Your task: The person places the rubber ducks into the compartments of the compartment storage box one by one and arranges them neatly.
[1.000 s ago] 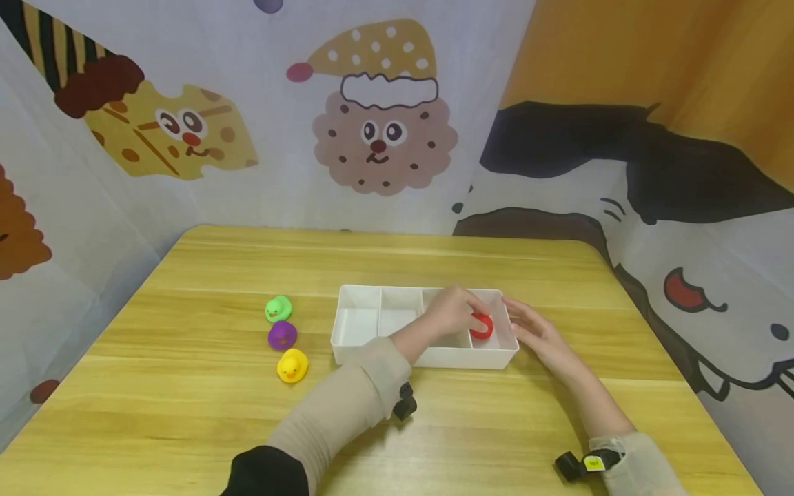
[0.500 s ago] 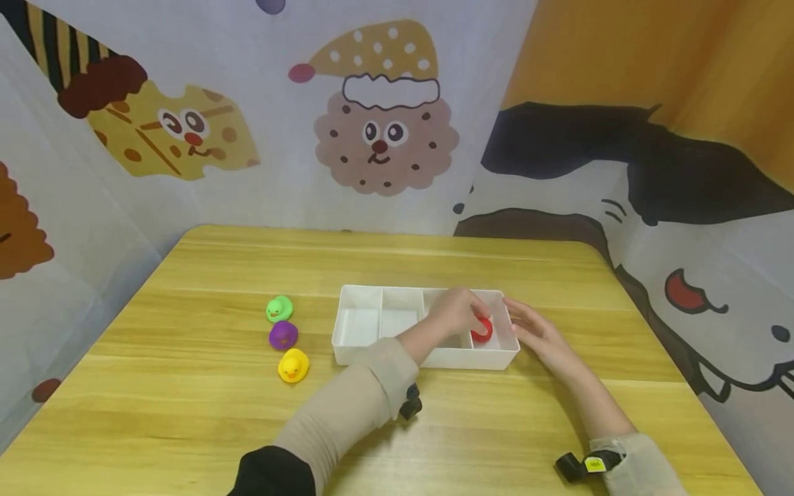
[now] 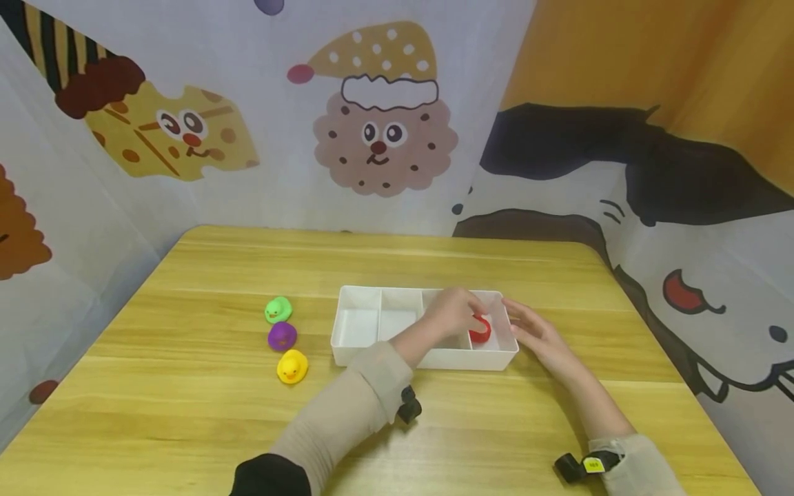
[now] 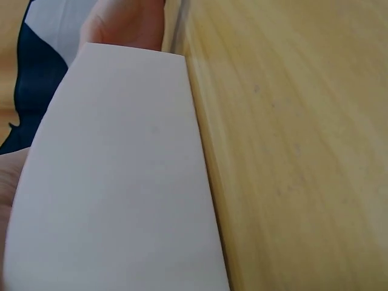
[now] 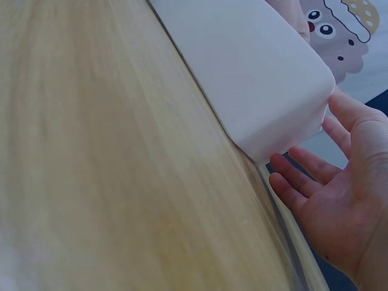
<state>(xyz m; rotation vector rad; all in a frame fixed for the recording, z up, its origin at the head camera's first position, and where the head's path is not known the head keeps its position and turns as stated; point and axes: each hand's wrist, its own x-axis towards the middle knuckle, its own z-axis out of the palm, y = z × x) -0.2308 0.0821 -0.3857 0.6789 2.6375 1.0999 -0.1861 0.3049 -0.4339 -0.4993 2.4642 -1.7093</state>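
Observation:
My left hand (image 3: 451, 313) reaches into the right-end compartment of a white divided box (image 3: 378, 355). Its thumb and fingers pinch a small red toy (image 3: 480, 337), partly covered by the fingers so that a curved red edge shows. My right hand (image 3: 546, 339) stands at the box's right end, fingers spread and loosely bent, fingertips right at the end wall. In the right wrist view the thumb of this hand (image 5: 342, 200) lies by the upper corner of the box (image 5: 254, 73). The box's long side (image 4: 121, 170) fills much of the left wrist view, hiding most of the left hand.
Left of the box, a green toy duck (image 3: 278, 310), a purple toy duck (image 3: 282, 336) and a yellow toy duck (image 3: 292, 367) form a column on the wooden table (image 3: 186, 413). A cartoon-printed curtain (image 3: 273, 200) hangs behind the table.
The red toy has shifted slightly within its compartment, and less of its outline shows past the left fingers. The right hand, box and ducks stay in place.

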